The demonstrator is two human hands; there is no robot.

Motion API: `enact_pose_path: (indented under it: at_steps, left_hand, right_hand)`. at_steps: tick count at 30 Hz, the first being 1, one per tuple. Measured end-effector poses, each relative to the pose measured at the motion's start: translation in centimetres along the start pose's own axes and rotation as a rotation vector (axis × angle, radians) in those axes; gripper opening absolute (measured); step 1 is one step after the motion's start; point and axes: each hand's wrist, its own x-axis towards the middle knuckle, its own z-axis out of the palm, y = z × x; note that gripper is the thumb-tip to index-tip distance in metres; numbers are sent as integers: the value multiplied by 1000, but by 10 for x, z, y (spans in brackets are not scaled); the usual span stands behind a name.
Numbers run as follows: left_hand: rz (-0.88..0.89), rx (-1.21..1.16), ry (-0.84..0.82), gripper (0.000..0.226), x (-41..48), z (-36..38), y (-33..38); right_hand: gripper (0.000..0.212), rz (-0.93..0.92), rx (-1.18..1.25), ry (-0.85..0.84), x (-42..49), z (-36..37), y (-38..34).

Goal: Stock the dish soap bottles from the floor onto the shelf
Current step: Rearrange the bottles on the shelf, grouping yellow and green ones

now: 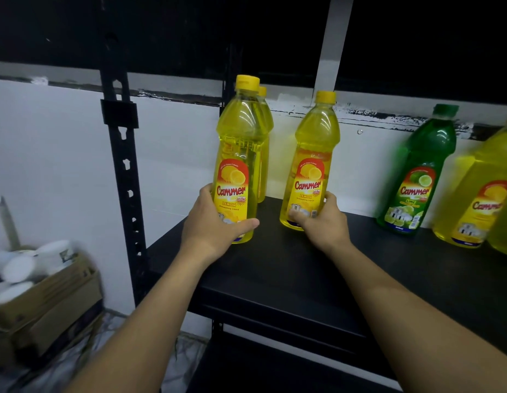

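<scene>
Two yellow lemon dish soap bottles stand upright on the black shelf (303, 268). My left hand (215, 225) grips the lower part of the left yellow bottle (238, 154) at the shelf's left end. My right hand (321, 219) wraps the base of the second yellow bottle (312, 165) a little to the right. Another yellow bottle (265, 123) stands behind the left one, mostly hidden. Further right stand a green lime bottle (419, 177) and a yellow bottle (479, 199) at the frame edge.
A black slotted upright post (123, 171) frames the shelf's left side. A cardboard box (48, 302) with white round lids sits on the floor at lower left. A white wall lies behind the shelf, and a lower shelf (275, 370) shows below.
</scene>
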Motion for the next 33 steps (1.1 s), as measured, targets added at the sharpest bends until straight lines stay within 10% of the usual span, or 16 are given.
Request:
enact_pose_path:
  at_steps: [11, 17, 24, 33]
  left_hand:
    - [-53, -171, 16, 72, -2, -5, 7]
    - [-17, -311, 175, 35, -7, -11, 7]
    - [-35, -308, 188, 36, -10, -14, 8]
    - [-64, -202, 76, 59, -9, -12, 5]
  right_hand:
    - [91, -20, 71, -7, -3, 1, -7]
    - [65, -377, 9, 413, -27, -3, -34]
    - [98, -514, 58, -298, -57, 36, -50]
    - [102, -505, -8, -288, -48, 59, -55]
